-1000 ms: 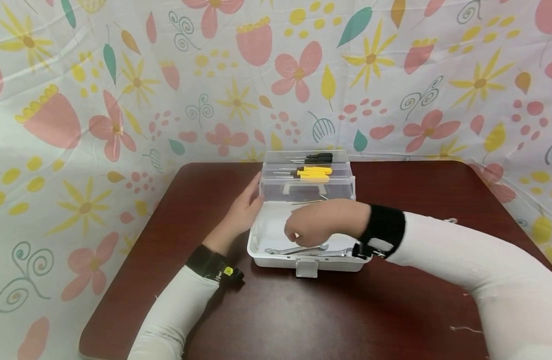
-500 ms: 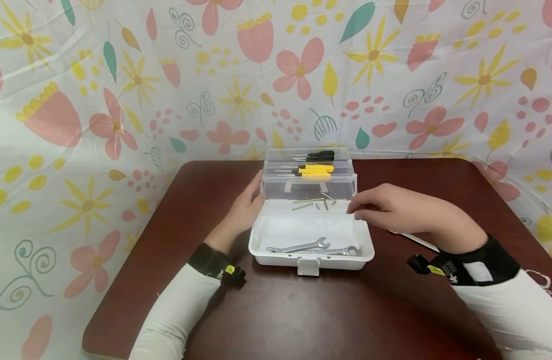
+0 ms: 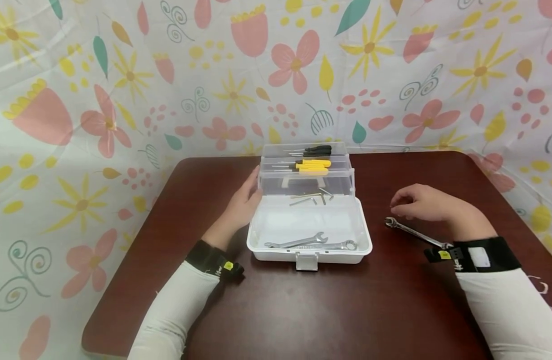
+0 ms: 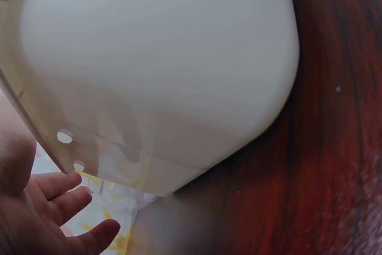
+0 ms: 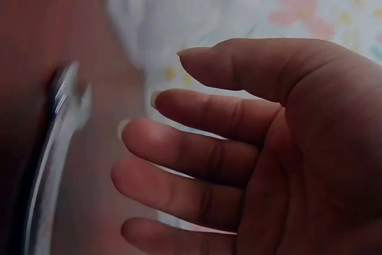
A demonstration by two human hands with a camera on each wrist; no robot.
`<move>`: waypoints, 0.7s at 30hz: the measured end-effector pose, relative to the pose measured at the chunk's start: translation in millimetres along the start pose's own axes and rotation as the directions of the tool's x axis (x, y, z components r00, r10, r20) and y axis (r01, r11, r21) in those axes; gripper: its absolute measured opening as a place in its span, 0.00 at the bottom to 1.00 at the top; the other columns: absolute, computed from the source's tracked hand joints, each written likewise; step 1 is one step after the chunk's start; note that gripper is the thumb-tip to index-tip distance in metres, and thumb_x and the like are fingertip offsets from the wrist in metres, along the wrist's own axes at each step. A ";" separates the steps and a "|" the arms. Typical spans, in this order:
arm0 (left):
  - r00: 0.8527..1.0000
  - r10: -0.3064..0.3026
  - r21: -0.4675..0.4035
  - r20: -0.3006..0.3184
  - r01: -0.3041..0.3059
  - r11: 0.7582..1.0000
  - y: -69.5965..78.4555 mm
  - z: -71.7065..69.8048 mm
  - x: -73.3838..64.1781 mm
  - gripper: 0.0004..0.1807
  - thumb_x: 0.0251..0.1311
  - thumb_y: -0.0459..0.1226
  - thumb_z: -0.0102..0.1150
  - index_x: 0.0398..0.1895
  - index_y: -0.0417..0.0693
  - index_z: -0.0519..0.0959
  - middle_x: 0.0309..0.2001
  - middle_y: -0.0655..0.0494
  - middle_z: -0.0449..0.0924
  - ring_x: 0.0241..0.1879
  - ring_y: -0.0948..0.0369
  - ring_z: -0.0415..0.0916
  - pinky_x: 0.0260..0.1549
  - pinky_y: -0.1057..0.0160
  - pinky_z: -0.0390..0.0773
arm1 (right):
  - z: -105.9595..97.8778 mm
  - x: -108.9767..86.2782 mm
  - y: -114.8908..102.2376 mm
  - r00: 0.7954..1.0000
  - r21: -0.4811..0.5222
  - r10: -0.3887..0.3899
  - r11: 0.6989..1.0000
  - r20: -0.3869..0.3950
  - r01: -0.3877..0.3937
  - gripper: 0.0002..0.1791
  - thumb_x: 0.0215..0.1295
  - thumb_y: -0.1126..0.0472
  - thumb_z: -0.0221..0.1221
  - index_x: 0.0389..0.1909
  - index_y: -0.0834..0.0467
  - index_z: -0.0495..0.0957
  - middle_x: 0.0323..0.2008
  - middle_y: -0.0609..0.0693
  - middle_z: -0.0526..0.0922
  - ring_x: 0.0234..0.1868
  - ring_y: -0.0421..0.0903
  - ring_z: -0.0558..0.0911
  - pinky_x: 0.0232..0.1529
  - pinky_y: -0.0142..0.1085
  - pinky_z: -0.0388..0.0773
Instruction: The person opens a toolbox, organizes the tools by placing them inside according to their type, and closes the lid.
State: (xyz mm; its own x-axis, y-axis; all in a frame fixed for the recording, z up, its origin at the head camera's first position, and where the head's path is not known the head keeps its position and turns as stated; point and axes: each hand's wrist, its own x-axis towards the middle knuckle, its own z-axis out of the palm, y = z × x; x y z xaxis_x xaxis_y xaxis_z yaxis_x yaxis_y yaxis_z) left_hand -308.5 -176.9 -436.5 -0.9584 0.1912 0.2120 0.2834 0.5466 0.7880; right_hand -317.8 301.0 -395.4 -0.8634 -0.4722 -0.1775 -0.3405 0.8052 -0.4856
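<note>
A white toolbox (image 3: 278, 256) with a clear lid stands unlatched and tipped back open on the table. My left hand (image 3: 241, 206) rests at its left side, by the lid's hinge; in the left wrist view the fingers (image 4: 62, 201) are relaxed near the box's corner. To the right of the box my right hand (image 3: 426, 204) hangs with loosely bent fingers and nothing between them. Just below it a combination wrench (image 3: 413, 231) lies on the table; the right wrist view shows its open-end jaw too. Two more wrenches (image 3: 298, 242) lie inside the box near its front.
Several hex keys (image 3: 313, 196) sit at the back of the box. Yellow-handled screwdrivers (image 3: 314, 170) and black-handled screwdrivers (image 3: 318, 150) lie in the lid's tiers. A clear latch (image 3: 306, 261) hangs at the front. Behind the dark red table (image 3: 325, 310) hangs a flowered cloth (image 3: 240, 75).
My right hand has swung from over the toolbox out to the right, above the wrench on the table, its fingers loosening. My left hand has stayed at the box's side.
</note>
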 end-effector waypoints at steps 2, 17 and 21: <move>1.000 0.000 -0.003 0.003 0.000 1.000 0.0 -0.2 0.5 0.36 0.78 0.45 0.43 0.84 0.73 0.45 0.78 0.54 0.66 0.73 0.50 0.70 0.71 0.41 0.69 | 1.5 1.9 13.5 0.999 0.012 0.047 0.999 0.022 -0.047 0.12 0.68 0.54 0.65 0.44 0.58 0.85 0.32 0.47 0.86 0.29 0.43 0.81 0.33 0.36 0.79; 1.000 -0.014 0.009 0.007 0.014 1.000 0.2 0.1 1.4 0.35 0.79 0.46 0.43 0.81 0.83 0.44 0.78 0.58 0.65 0.74 0.52 0.69 0.72 0.41 0.67 | 8.9 -5.5 37.0 0.974 0.061 0.187 0.979 0.131 -0.196 0.14 0.52 0.55 0.73 0.26 0.58 0.79 0.22 0.47 0.77 0.21 0.46 0.74 0.20 0.40 0.73; 1.000 -0.024 0.008 0.004 0.024 1.000 0.1 -0.2 0.3 0.36 0.79 0.45 0.44 0.83 0.78 0.45 0.78 0.56 0.65 0.74 0.51 0.68 0.72 0.41 0.67 | 11.6 -3.3 32.7 0.976 0.041 0.175 0.982 0.132 -0.182 0.12 0.53 0.56 0.72 0.24 0.57 0.79 0.21 0.46 0.76 0.22 0.45 0.74 0.20 0.39 0.72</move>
State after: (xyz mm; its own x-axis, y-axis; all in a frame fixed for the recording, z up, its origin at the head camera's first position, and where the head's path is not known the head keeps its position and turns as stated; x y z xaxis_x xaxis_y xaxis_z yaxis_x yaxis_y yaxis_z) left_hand -308.8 -176.9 -436.2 -0.9646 0.1814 0.1912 0.2610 0.5571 0.7883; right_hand -321.7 324.7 -420.7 -0.8531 -0.3669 -0.3709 -0.1623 0.8623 -0.4797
